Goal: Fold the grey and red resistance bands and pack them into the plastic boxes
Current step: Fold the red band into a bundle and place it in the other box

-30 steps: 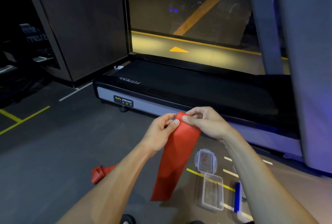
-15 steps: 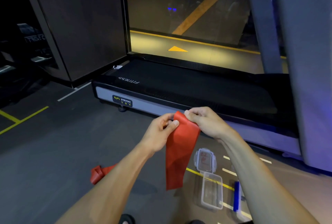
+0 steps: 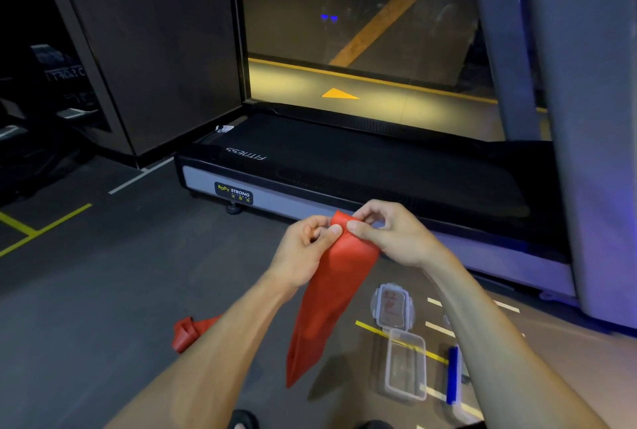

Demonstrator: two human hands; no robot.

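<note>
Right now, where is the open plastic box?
In the head view, the open plastic box sits on the floor at lower right, just below its lid and right of the hanging red band.

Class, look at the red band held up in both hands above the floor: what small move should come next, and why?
Probably one more fold: bring the hanging tail up to the pinched top. Both the left hand and right hand pinch the top edge of the red band, which hangs too long for the open plastic box on the floor.
</note>
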